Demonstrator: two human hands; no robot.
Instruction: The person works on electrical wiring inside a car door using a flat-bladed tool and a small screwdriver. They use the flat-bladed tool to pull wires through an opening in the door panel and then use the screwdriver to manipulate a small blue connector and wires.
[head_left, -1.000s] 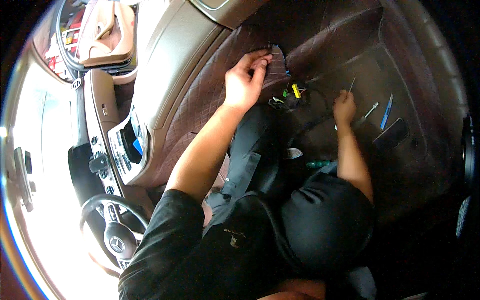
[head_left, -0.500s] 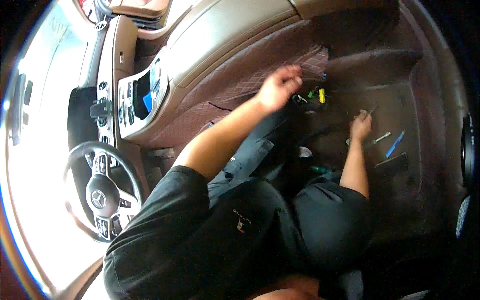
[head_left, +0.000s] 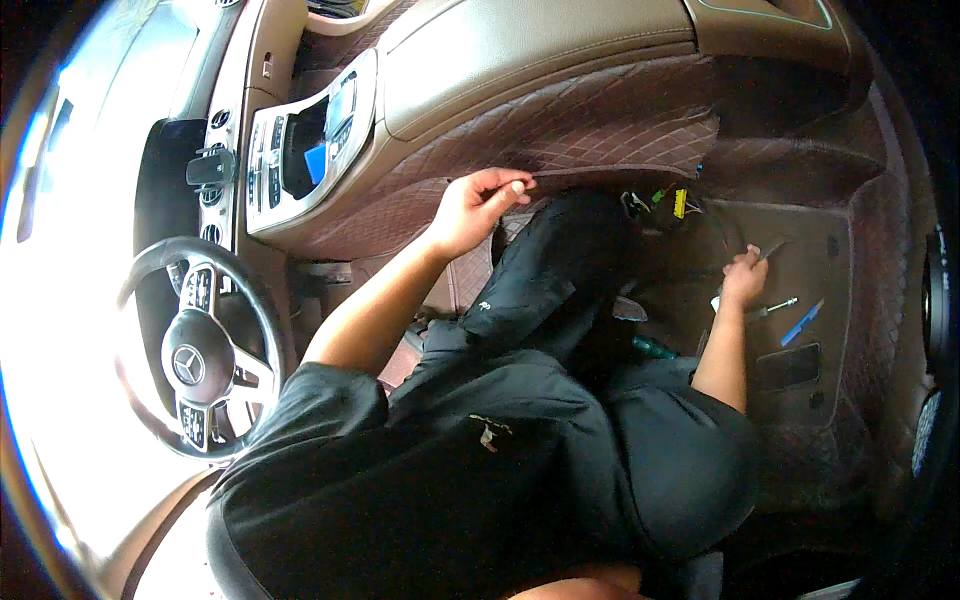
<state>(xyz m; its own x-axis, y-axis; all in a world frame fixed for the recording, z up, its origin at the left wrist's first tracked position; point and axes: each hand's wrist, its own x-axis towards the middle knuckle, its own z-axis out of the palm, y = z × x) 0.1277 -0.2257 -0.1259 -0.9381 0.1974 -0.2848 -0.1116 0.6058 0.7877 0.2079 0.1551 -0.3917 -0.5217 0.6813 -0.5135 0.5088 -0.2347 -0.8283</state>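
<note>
My left hand [head_left: 474, 211] is raised over my leg beside the quilted console side [head_left: 612, 140], fingertips pinched; whatever they hold, if anything, is too small to make out. My right hand [head_left: 744, 275] is closed on a thin tool [head_left: 775, 247] above the brown floor mat [head_left: 830, 250]. Yellow [head_left: 680, 203] and green [head_left: 659, 194] connectors with wires lie just past my knee. Near my right hand are a slim silver tool [head_left: 775, 307], a blue pen-like tool [head_left: 802, 322], a dark phone-like rectangle [head_left: 788, 368] and a green tool handle [head_left: 652, 348].
The steering wheel [head_left: 125, 330] is at the left. The centre console [head_left: 360, 95] has a blue item [head_left: 316, 163] in its tray, beneath a dashboard-mounted dark holder [head_left: 208, 172]. The padded armrest [head_left: 530, 25] runs across the top. A dark sill [head_left: 895, 330] borders the right.
My left hand has left the lifted flap of quilted trim and moved down along the console toward the left. My right hand still grips the thin tool. The view has shifted.
</note>
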